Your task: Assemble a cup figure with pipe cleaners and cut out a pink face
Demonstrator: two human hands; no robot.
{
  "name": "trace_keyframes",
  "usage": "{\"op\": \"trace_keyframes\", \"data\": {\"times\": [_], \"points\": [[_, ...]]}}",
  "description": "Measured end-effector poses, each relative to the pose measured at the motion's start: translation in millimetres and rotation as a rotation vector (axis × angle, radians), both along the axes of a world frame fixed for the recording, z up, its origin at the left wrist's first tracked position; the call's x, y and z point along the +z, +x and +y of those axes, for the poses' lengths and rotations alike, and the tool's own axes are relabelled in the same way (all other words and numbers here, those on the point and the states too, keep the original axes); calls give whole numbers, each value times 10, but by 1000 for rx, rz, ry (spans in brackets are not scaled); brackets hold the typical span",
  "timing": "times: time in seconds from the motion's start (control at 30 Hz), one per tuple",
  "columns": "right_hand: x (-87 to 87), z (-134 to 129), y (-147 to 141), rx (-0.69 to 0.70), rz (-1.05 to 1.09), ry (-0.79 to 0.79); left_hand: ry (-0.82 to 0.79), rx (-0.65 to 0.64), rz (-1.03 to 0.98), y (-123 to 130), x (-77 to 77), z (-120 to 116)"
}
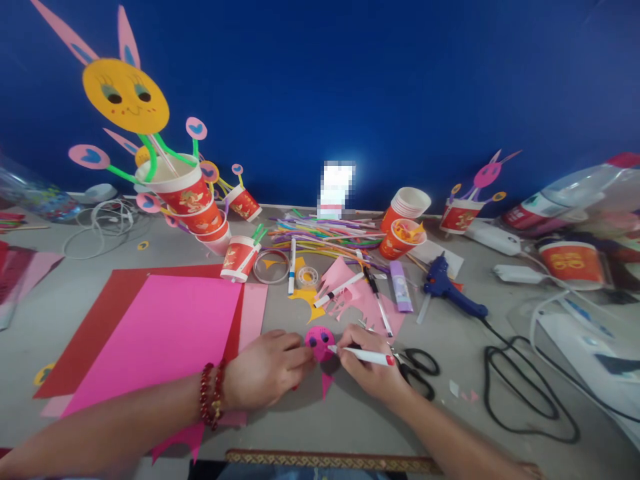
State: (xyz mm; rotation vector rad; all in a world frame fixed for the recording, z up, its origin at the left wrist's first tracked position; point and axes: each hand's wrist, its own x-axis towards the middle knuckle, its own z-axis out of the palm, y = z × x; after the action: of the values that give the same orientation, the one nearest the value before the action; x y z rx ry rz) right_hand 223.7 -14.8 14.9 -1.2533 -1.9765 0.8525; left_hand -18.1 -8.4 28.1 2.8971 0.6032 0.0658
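A small bright pink paper face [314,333] with dark drawn eyes and lashes is between my hands. Curled fingers of my left hand [267,370] press at its left edge; a small bit of red shows under them. My right hand [373,367] grips a white marker [369,357] with a red end, its tip at the face's right side. Below the face, a pink pointed paper piece [326,385] lies on the table. Black-handled scissors [423,363] rest beside my right hand, partly hidden by it.
Pink and red paper sheets [165,327] lie left. Ahead are paper scraps [345,287], a glue stick [401,287] and pipe cleaners [325,233]. A blue glue gun [450,290] trails its black cord rightward. Stacked cups [187,200] carry a yellow paper rabbit [126,97].
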Motion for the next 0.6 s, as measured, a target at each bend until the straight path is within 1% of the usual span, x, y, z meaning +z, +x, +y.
{"op": "trace_keyframes", "data": {"times": [0.27, 0.4, 0.6], "points": [[-17, 4, 8, -1, 17, 12, 13, -5, 8, 7, -11, 6], [-42, 1, 16, -38, 68, 18, 11, -1, 8, 10, -4, 5], [-17, -5, 9, -38, 76, 37, 12, 3, -8, 13, -2, 10]]}}
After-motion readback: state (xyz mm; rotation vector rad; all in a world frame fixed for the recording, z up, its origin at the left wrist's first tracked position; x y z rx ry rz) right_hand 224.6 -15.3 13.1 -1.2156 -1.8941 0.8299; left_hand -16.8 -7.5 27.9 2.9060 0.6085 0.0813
